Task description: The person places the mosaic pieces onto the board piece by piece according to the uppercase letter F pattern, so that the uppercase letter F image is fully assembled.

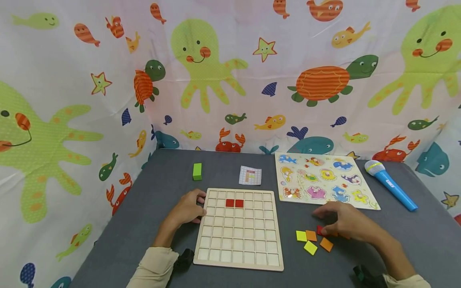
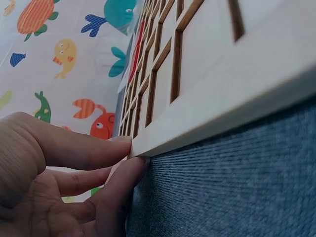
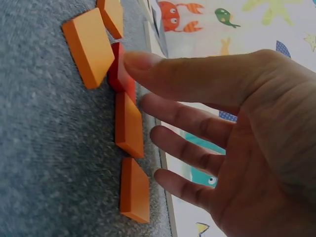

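Observation:
A pale wooden grid board point(image 1: 237, 245) lies on the dark table, with two red tiles point(image 1: 234, 203) side by side in its second row from the far edge. My left hand point(image 1: 187, 209) pinches the board's left edge between thumb and fingertip, seen close up in the left wrist view. To the right of the board, my right hand point(image 1: 351, 223) reaches over a loose group of tiles. Its thumb touches a loose red tile point(image 3: 118, 73), while the other fingers stay apart and extended. Orange tiles point(image 3: 89, 48) and yellow tiles point(image 1: 310, 248) lie around it, some partly hidden under the hand.
Behind the board are a small card with a coloured grid pattern point(image 1: 250, 175) and a green block point(image 1: 197, 171). A sea-animal puzzle board point(image 1: 325, 180) lies at the back right, beside a blue toy microphone point(image 1: 394, 188). A printed cloth point(image 1: 230, 80) hangs behind the table.

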Tool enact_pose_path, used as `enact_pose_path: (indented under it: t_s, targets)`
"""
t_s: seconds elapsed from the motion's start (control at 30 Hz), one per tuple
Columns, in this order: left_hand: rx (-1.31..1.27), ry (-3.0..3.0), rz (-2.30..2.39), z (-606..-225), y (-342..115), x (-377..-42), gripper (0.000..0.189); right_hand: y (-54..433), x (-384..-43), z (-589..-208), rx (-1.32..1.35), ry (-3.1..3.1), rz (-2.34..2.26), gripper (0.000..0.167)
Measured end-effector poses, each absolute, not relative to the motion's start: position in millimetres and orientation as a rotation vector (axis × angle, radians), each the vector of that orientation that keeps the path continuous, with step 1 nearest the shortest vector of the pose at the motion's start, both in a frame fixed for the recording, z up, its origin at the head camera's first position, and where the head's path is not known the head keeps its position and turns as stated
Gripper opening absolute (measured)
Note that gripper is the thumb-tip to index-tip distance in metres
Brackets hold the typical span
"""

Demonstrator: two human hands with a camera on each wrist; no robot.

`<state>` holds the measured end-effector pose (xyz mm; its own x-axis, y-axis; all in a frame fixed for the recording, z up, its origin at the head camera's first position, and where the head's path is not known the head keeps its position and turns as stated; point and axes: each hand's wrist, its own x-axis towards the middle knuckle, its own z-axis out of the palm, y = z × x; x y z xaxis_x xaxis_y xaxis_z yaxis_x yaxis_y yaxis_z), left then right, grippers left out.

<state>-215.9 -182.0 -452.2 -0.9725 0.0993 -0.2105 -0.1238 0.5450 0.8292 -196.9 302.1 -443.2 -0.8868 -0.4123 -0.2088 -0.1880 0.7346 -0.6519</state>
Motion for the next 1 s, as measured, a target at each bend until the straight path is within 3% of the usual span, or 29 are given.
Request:
enact_pose_path:
  t_s: [0.5,1.0]
  targets:
    - [-0.005,2.548,1.378,-451,-183,-216,0.057,303,-198,-448,-0.512,2.563,-0.894,0.022]
    - [-0.006,2.554,1.376,-454,-183,-218,0.056,296,-199,-448,-0.514,2.595,-0.89,0.029]
